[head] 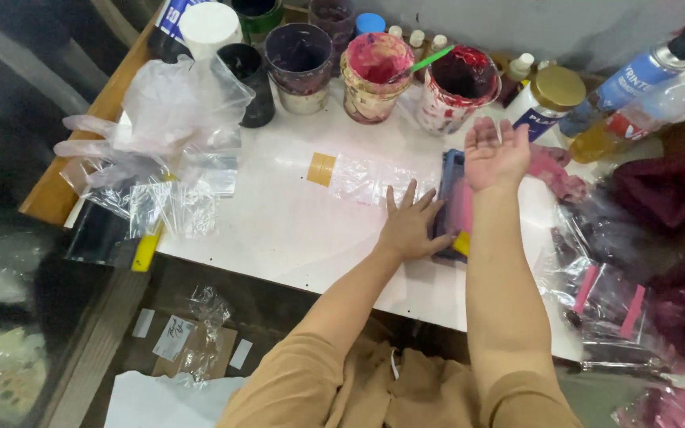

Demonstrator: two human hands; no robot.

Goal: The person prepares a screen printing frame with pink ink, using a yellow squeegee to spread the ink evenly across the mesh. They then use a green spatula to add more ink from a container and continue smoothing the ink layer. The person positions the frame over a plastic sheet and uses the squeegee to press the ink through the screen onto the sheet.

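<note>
Left hand (411, 226) flat on the white surface (279, 230), palm down, fingers (391, 200) spread apart, nothing gripped. Its fingertips reach the near edge of a clear plastic bag (366, 181) lying flat mid-surface; a tan tape strip (320, 169) sits at the bag's left end. The thumb side of that hand rests against a dark blue frame (447, 178) with a pink patch inside.

Right hand (495, 154) is raised over the far end of that frame, palm turned up, fingers open and loose, holding nothing. Right forearm runs across the frame and hides most of it; a small yellow bit (461, 242) shows at the frame's near end.

Just right of the hand: a crumpled pink-stained rag (555, 170).

Back row: paint pots, one smeared red and pink with a green stick (428, 60) in it, one red-stained white tub (458, 87), two dark cups (299, 55). A gold-lidded jar (552, 95) and a blue spray can (636, 75) sit at the right.

Left side: a heap of loose clear bags (160, 119) at the surface edge. Right edge: more bags with pink strips (608, 293) inside.
</note>
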